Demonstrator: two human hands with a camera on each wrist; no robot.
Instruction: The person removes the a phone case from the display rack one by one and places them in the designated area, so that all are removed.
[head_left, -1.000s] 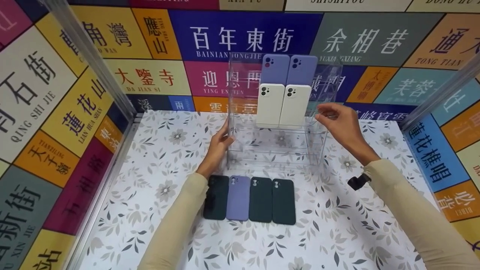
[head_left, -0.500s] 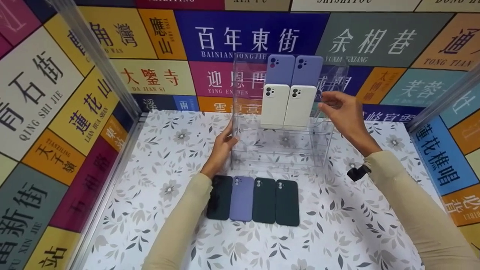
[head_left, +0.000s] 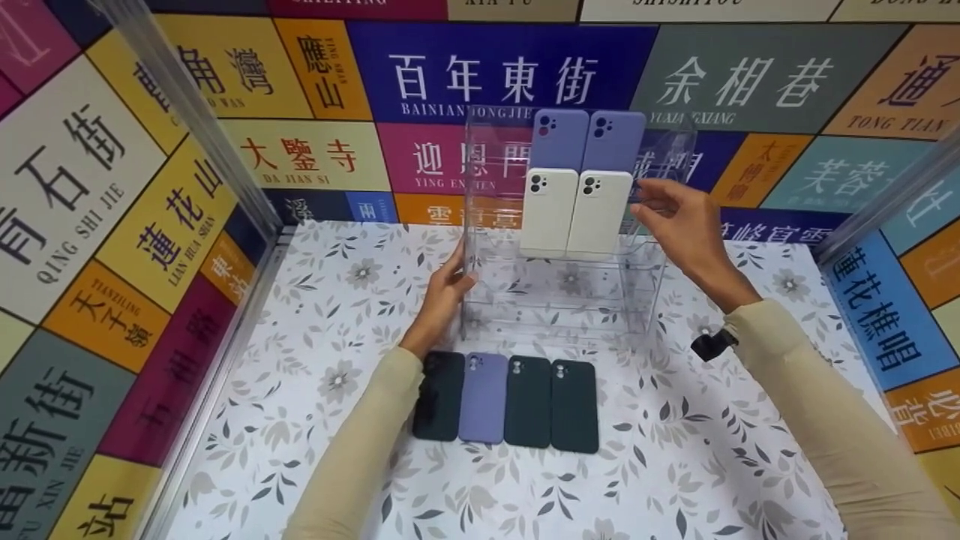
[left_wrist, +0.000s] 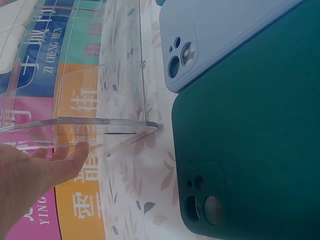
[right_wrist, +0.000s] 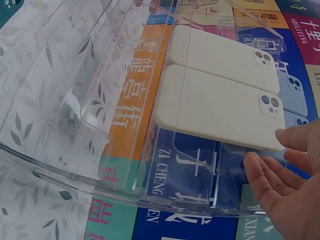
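A clear display rack (head_left: 555, 296) stands on the table. Two white phone cases (head_left: 600, 214) lean side by side on it, with two purple phone cases (head_left: 616, 141) on the tier behind and above. My left hand (head_left: 439, 300) rests against the rack's left side, and its fingertips touch the outer panel (left_wrist: 125, 121) in the left wrist view. At the right edge of the right-hand white case is my right hand (head_left: 682, 221). In the right wrist view its thumb tip (right_wrist: 290, 136) and bent fingers lie right at that case's upper side edge, near the camera cutout.
In front of the rack lies a row of phone cases: a dark one (head_left: 439, 397) partly under the left sleeve, a purple one (head_left: 482, 397) and two dark green ones (head_left: 574, 405). The tabletop (head_left: 337, 450) has a floral pattern. Panels (head_left: 495, 67) with street names enclose it.
My right hand has moved up along the right white case, its fingertips now closer to that case's edge. My left hand stays at the rack's side. The head view has shifted slightly.
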